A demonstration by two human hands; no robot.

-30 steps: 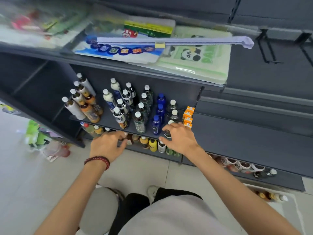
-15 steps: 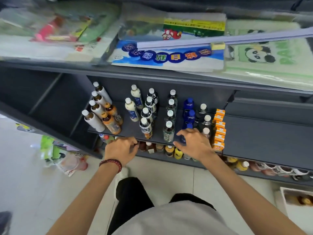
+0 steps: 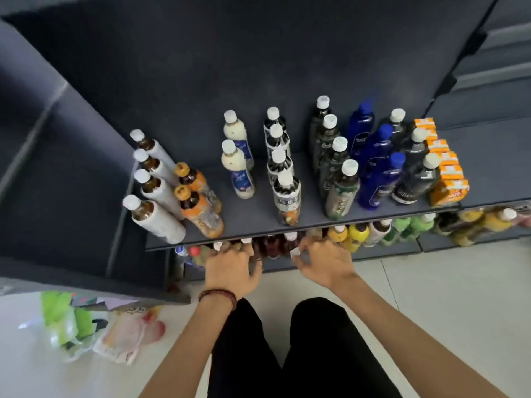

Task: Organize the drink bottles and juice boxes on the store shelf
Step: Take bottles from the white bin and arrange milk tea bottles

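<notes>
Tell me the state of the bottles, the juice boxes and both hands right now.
Blue bottles: upright, capped, on the upper shelf.
White-sleeved bottles: capped, standing in a row at the left.
Juice boxes: lined up at the right end.
Lower-shelf bottles: capped, crowded together.
Left hand: on the lower-shelf bottle tops; grip unclear.
Right hand: fingers curled round a white cap.

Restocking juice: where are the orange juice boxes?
Head view: the orange juice boxes line the right end of the upper shelf, beside the dark white-capped bottles.
</notes>
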